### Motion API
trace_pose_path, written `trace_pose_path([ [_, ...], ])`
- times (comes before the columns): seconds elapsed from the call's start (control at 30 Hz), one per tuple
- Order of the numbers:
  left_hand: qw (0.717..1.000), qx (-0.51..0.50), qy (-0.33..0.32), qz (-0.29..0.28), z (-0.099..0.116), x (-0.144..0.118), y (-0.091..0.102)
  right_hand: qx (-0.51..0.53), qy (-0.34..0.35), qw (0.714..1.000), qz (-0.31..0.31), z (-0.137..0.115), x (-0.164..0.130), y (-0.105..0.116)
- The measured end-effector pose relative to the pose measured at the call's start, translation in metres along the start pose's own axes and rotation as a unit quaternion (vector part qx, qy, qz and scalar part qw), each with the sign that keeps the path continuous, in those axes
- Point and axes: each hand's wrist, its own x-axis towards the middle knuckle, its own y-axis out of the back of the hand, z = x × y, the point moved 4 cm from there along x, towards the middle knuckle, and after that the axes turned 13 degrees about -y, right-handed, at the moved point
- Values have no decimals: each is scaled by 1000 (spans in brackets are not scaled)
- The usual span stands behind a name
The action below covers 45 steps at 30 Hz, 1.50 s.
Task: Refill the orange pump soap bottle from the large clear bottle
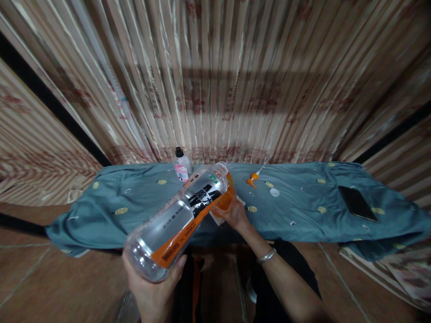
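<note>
My left hand [153, 289] grips the base of a large clear plastic bottle [177, 220] with a black and orange label, tilted so its open mouth points away and down. The mouth meets a small orange container [228, 197] that my right hand [234, 214] holds over the blue-green cloth [134, 211] on the table. An orange spray nozzle [252, 179] with a thin tube and a white cap [274, 192] lie on the cloth just right of my right hand. A bracelet sits on my right wrist.
A small bottle [182, 166] with a black cap and pink label stands at the back of the table. A dark phone [357, 202] lies at the right end. A pleated curtain hangs behind. Brown floor tiles show below.
</note>
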Motion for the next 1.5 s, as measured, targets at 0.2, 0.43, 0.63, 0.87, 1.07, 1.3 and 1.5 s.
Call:
trace_pose_path([
  [0.2,998,-11,61,21,1,0,-3,9,12,1000,6,2,0,-1],
  [0.43,998,-22,55,23,3,-1,-4,11,8,1000,4,2,0,-1],
  [0.63,998,-13,58,32,10,1,-7,10,14,1000,0,1,1,-1],
  [0.87,999,-20,40,-1,0,-1,-3,8,12,1000,4,0,0,-1],
  [1.07,999,-13,50,8,2,0,-3,2,1,1000,3,0,0,-1],
  [1.3,998,-19,65,5,-2,-2,-2,2,5,1000,7,-2,-1,-1],
  [1.5,998,-16,59,8,-1,-1,-3,15,3,1000,12,-2,-1,0],
])
